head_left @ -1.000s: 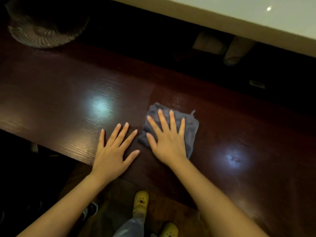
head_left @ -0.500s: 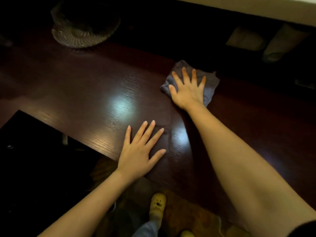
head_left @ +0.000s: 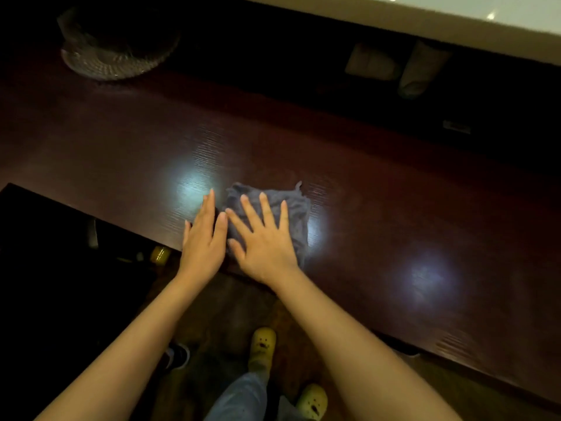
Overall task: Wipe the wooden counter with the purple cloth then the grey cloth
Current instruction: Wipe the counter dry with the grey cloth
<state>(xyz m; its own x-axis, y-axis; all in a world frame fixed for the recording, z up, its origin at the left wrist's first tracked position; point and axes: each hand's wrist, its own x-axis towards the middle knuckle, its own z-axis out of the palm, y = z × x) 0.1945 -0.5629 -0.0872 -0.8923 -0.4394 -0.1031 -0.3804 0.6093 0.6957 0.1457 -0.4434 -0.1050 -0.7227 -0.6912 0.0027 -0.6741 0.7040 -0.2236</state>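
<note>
Dark red-brown wood, glossy and grained, makes up the wooden counter (head_left: 379, 208) we stand at, and we find no brand, label or readable writing anywhere on it or on the things around it. On the counter, near its front edge, lies the grey cloth (head_left: 291, 205), crumpled into a rough square. Our right hand (head_left: 264, 241) presses flat on the cloth, fingers spread wide and straight, gripping nothing. Our left hand (head_left: 204, 238) lies flat on bare wood just left of the cloth, fingers together and extended, its index finger touching or almost touching the cloth's left edge. A clear glass dish (head_left: 118, 53) sits well beyond the cloth, at the counter's far left.
</note>
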